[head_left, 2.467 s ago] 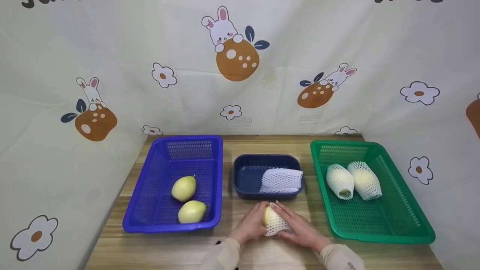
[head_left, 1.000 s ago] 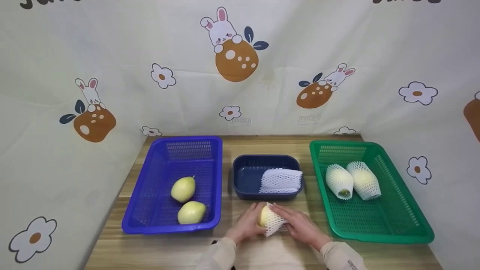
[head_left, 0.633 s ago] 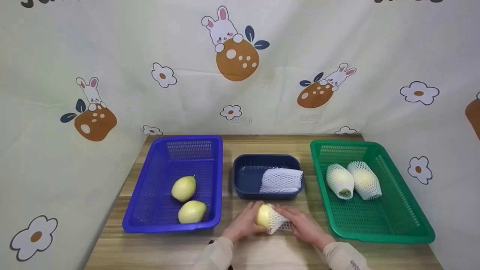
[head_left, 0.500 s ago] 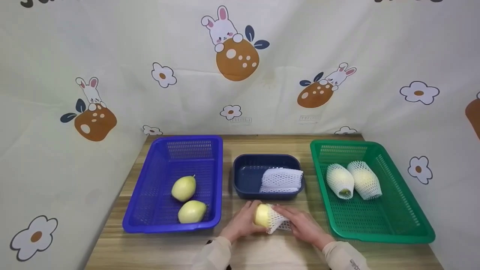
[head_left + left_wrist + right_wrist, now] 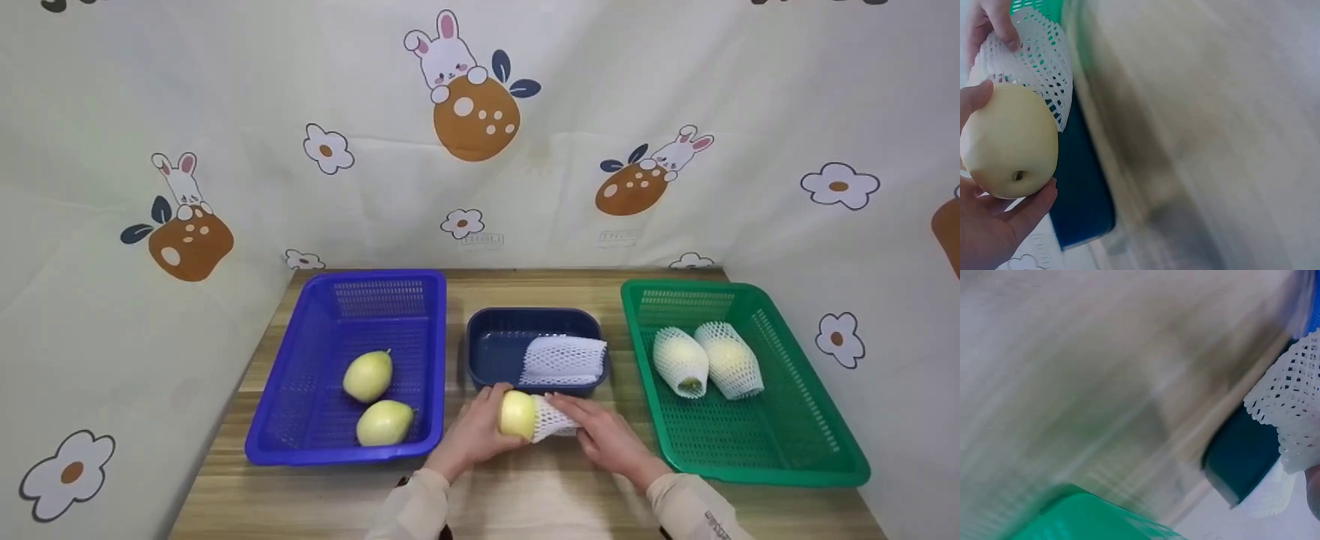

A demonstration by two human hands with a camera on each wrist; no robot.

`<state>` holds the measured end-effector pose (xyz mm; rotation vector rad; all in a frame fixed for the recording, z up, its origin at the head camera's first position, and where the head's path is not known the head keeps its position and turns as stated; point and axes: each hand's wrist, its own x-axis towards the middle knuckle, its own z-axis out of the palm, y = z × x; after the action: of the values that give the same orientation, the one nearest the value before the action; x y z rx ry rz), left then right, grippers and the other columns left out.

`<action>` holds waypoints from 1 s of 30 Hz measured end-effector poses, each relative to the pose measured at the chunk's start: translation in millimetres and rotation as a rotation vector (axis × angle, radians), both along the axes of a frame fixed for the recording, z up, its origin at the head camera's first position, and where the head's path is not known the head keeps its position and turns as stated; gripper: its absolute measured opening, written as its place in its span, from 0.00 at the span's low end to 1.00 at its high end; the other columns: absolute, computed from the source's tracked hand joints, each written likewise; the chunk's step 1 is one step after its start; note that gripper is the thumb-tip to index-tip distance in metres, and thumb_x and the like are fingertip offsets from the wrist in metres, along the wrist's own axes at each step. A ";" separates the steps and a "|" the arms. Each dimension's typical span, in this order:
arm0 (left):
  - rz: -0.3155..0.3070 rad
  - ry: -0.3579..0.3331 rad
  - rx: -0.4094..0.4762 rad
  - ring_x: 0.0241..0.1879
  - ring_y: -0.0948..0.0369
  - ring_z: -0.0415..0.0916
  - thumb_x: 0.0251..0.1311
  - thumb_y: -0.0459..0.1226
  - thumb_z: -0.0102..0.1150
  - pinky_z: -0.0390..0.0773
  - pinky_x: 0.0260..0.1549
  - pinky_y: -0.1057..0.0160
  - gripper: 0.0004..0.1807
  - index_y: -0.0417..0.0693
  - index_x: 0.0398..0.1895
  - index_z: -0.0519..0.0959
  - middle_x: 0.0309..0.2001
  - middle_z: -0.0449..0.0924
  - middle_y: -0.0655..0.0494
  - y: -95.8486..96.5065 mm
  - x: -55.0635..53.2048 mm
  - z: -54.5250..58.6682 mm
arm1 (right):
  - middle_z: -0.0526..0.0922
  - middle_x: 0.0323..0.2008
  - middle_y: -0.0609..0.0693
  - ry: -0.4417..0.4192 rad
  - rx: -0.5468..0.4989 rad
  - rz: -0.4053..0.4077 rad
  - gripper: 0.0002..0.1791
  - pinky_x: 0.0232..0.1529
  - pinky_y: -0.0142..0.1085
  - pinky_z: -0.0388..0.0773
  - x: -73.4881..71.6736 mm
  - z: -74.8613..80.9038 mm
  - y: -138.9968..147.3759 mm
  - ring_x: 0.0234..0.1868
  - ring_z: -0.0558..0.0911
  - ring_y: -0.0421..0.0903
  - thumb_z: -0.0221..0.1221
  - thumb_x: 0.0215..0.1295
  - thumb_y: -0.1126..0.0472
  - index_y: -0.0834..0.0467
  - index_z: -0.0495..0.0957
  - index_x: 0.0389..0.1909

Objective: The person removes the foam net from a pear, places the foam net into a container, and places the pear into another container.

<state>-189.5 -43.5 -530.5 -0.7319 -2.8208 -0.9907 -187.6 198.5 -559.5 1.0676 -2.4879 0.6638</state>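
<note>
While my left hand (image 5: 474,429) grips the pear (image 5: 516,415) between thumb and fingers, just on my side of the navy tray (image 5: 496,354), the foam net (image 5: 553,420) touches the pear's flank toward my right hand (image 5: 613,439), which pinches it. Whether the pear's far end sits inside, I cannot tell. My left wrist view shows a dark dimple (image 5: 1018,175), hidden from the head view; only the latter shows two bare pears (image 5: 368,376) in the blue basket (image 5: 437,360).

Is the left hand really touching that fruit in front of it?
Touching. The left wrist view shows it: the left hand grips the fruit, thumb on one side, fingers against the other.
</note>
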 end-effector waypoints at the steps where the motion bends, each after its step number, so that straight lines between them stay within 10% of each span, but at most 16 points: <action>1: 0.004 0.010 -0.004 0.34 0.54 0.71 0.35 0.53 0.67 0.72 0.33 0.57 0.39 0.49 0.53 0.65 0.41 0.70 0.54 -0.8 -0.2 3.4 | 0.71 0.53 0.50 0.015 -0.011 0.005 0.40 0.41 0.41 0.73 -1.2 3.3 -1.1 0.49 0.73 0.48 0.54 0.37 0.77 0.52 0.67 0.59; 18: 0.150 0.101 -0.051 0.32 0.50 0.72 0.36 0.54 0.66 0.72 0.27 0.53 0.39 0.49 0.54 0.66 0.37 0.69 0.50 -42.9 -31.5 53.3 | 0.72 0.52 0.52 0.173 -0.024 -0.165 0.36 0.34 0.43 0.74 -45.3 79.0 -3.4 0.47 0.74 0.50 0.50 0.44 0.77 0.52 0.67 0.59; 30: 0.285 0.052 -0.073 0.32 0.48 0.72 0.35 0.52 0.68 0.71 0.28 0.51 0.41 0.47 0.55 0.66 0.38 0.70 0.45 -88.7 -52.1 62.1 | 0.73 0.51 0.52 0.170 0.041 -0.289 0.33 0.29 0.45 0.74 -67.0 89.3 -12.8 0.41 0.76 0.54 0.51 0.48 0.75 0.50 0.67 0.59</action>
<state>-241.6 -132.2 -468.4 -0.3405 -2.8225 -0.8135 -254.6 185.7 -470.2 0.7227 -2.4479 0.4189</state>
